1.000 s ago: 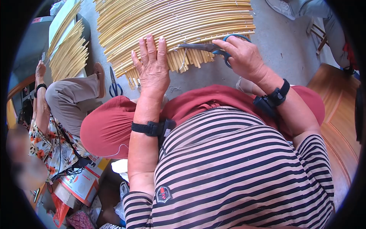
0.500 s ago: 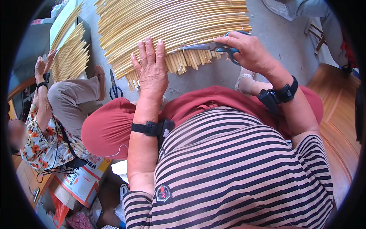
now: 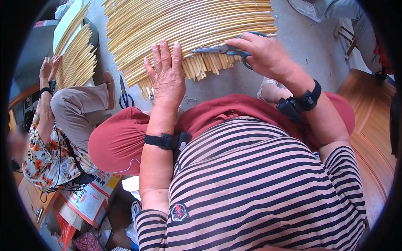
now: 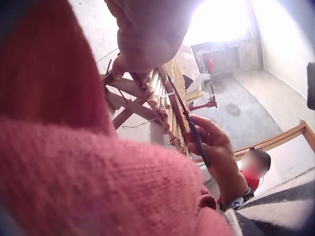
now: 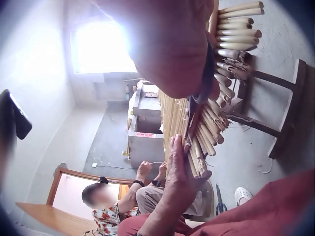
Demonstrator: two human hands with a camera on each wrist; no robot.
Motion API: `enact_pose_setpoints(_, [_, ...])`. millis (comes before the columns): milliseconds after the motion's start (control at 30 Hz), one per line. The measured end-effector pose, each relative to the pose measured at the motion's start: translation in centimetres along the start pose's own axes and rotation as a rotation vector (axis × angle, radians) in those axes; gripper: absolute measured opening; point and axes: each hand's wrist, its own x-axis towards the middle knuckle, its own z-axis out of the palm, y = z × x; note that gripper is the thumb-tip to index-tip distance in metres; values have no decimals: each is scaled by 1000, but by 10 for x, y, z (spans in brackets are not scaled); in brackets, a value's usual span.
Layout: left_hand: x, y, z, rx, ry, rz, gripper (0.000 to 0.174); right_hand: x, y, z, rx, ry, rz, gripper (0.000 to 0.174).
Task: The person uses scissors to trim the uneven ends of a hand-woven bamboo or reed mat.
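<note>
Mat and hands, seen from head and wrists. The mat of slender, straight yellow rods bound with white string (image 3: 184, 23) lies in front of the person, over the grey concrete floor (image 3: 299, 58). The left hand (image 3: 168, 77) rests on its near edge, fingers straight and slightly spread, laid upon the rods rather than curled round them; the thumb is hidden in the head view. The right hand (image 3: 270, 56), fingers curled, grips the metal scissors with dark blue handles (image 3: 220, 49) at the mat's near right side. Their blades lie along the near edge, tips pointing toward the left forefinger and just beside it; whether the blades are parted cannot be made out. Below them project uneven rod ends (image 3: 201, 67).

The mat's far side is cut off by the head view's upper border, and the right fingers partly cover the scissor handles. In the left wrist view, red cloth (image 4: 83, 162) fills the lower left; in the right wrist view, the right hand is dark and blurred.
</note>
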Motion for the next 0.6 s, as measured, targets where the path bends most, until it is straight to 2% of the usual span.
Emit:
enact_pose_setpoints(100, [1,-1,1,-2,13,6,79,-2,4,7,37,9,-32,63])
enact_pose_setpoints(200, [-1,-4,4,-15,45,14,78,1,3,2,425,21,-164,65])
enact_pose_setpoints(300, [-4,-3,4,-59,69,6,75,2,-24,-8,423,-28,-310,66])
enact_pose_setpoints(433, [-6,-2,2,-35,41,-8,75,-5,-8,-7,92,57,-119,64])
enact_pose_setpoints(600, [-1,-4,2,4,48,-2,78,2,-8,-14,-52,17,12,61])
